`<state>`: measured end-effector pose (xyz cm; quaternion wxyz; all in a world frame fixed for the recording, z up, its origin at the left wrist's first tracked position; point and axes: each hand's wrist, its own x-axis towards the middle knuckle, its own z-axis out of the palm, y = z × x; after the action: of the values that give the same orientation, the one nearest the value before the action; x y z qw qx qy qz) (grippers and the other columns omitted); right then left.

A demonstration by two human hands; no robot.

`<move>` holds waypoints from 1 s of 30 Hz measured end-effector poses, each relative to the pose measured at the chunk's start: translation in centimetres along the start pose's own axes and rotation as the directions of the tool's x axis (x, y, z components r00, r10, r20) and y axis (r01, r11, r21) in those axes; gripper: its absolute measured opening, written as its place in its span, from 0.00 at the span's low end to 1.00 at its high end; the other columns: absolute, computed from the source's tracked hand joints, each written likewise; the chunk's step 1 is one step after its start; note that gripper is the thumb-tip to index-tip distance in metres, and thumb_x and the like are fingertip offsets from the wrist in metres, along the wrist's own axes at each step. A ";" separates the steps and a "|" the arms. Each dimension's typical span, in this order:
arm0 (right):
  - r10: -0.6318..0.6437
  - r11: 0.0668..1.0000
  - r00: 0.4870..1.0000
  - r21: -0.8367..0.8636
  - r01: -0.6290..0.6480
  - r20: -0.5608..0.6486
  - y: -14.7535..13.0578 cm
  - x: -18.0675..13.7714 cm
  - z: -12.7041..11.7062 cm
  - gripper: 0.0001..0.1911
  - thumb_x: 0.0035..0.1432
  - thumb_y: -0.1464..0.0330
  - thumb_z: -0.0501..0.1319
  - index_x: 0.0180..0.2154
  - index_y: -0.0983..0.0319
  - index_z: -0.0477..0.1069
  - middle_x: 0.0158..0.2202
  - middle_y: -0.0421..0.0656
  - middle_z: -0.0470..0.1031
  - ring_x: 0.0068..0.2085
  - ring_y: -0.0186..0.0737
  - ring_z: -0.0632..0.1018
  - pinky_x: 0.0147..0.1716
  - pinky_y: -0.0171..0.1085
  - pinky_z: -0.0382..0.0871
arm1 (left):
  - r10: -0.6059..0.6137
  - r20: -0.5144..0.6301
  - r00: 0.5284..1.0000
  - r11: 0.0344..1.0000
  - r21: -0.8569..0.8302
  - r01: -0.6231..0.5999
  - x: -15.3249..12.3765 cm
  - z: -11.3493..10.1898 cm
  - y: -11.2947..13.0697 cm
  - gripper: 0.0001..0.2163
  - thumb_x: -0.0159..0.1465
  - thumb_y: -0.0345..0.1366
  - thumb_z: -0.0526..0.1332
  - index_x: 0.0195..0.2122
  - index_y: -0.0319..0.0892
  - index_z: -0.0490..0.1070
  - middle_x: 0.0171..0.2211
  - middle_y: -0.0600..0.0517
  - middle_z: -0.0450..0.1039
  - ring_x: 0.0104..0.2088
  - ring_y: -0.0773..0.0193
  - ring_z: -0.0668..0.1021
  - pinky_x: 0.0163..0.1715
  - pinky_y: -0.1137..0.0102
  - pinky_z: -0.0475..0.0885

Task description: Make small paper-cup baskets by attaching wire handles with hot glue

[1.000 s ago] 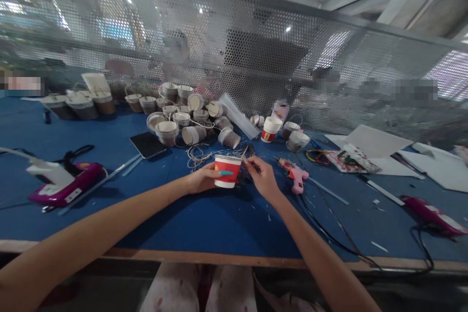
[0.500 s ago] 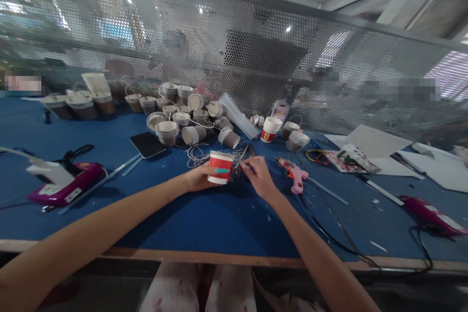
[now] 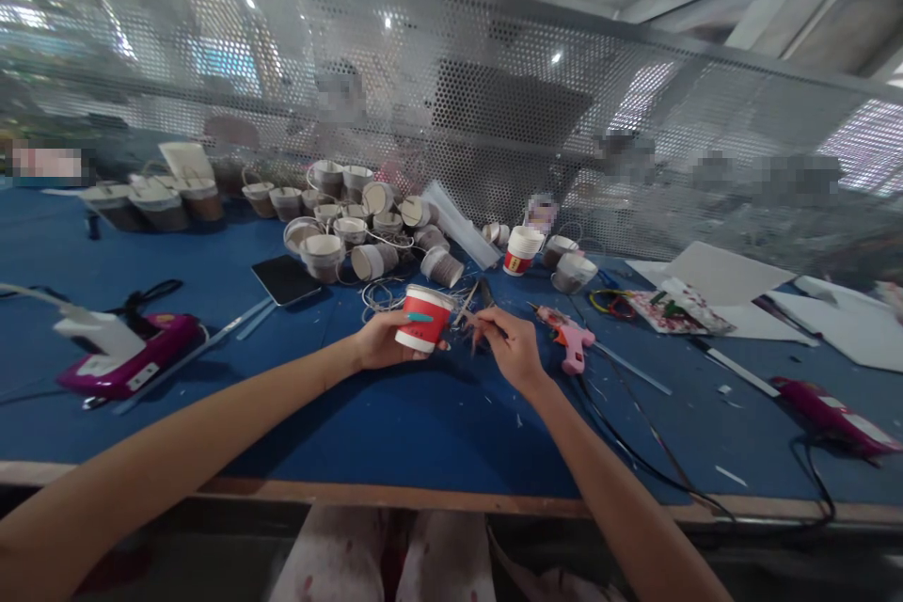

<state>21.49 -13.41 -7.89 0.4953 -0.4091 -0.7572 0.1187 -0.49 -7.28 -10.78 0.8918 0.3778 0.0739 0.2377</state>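
My left hand (image 3: 387, 340) is wrapped round a red and white paper cup (image 3: 421, 320), held slightly tilted just above the blue table (image 3: 395, 423). Right beside the cup, my right hand (image 3: 513, 350) pinches a thin metal tool (image 3: 474, 314), probably scissors or wire, with its fingers closed. Loose wire (image 3: 381, 298) lies on the table just behind the cup.
A heap of brown-wrapped paper cups (image 3: 359, 230) sits at the back. A pink glue gun (image 3: 570, 337) lies right of my hand, another red cup (image 3: 522, 249) behind it. A phone (image 3: 286, 278), purple tools (image 3: 127, 362) (image 3: 832, 414), white sheets (image 3: 734, 287) and cables lie around. A perforated screen closes the far side.
The cup has been lifted a little and tilted, moving slightly left. My right hand shifted down and right next to it, still pinching the thin tool.
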 end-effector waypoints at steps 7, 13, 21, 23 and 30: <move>0.091 0.994 0.996 0.058 -0.091 -0.001 0.0 -0.1 0.0 0.13 0.61 0.60 0.53 0.30 0.59 0.70 0.19 0.38 0.69 0.19 0.33 0.70 0.22 0.33 0.66 | -0.022 0.023 0.999 0.999 -0.023 0.022 0.0 0.0 0.0 0.22 0.54 0.38 0.62 0.50 0.33 0.67 0.43 0.42 0.75 0.41 0.57 0.78 0.37 0.69 0.70; 0.095 0.995 0.993 0.037 -0.098 0.070 0.5 -0.2 0.5 0.13 0.62 0.62 0.52 0.31 0.59 0.70 0.20 0.38 0.69 0.21 0.33 0.72 0.25 0.33 0.66 | -0.038 0.067 0.997 0.999 -0.026 0.040 0.1 0.1 0.1 0.24 0.54 0.38 0.63 0.51 0.34 0.66 0.47 0.41 0.73 0.44 0.55 0.77 0.39 0.69 0.70; 0.062 0.998 0.996 0.027 -0.064 0.071 0.2 -0.1 0.4 0.13 0.63 0.64 0.50 0.29 0.60 0.68 0.21 0.38 0.69 0.23 0.33 0.71 0.26 0.33 0.65 | -0.050 0.061 0.997 0.998 -0.042 0.052 0.1 0.1 0.1 0.24 0.55 0.39 0.62 0.51 0.33 0.66 0.46 0.42 0.74 0.43 0.55 0.78 0.38 0.69 0.71; 0.055 0.998 0.995 0.021 -0.057 0.081 0.2 0.0 0.4 0.14 0.63 0.65 0.50 0.29 0.60 0.68 0.21 0.38 0.69 0.23 0.33 0.71 0.27 0.33 0.65 | -0.050 0.072 0.996 0.997 -0.047 0.054 0.1 0.2 0.1 0.25 0.54 0.39 0.62 0.52 0.33 0.66 0.46 0.41 0.74 0.42 0.55 0.78 0.37 0.69 0.71; 0.055 0.998 0.992 0.024 -0.058 0.111 0.0 0.0 0.5 0.14 0.64 0.65 0.49 0.28 0.60 0.68 0.22 0.39 0.69 0.24 0.34 0.71 0.28 0.34 0.65 | -0.048 0.106 0.993 0.997 -0.057 0.054 0.1 0.2 0.3 0.26 0.54 0.39 0.62 0.53 0.33 0.64 0.46 0.41 0.73 0.42 0.55 0.78 0.38 0.68 0.71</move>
<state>21.08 -13.25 -8.13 0.4545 -0.4164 -0.7699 0.1655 -0.43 -7.20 -10.40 0.9112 0.3608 0.0295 0.1968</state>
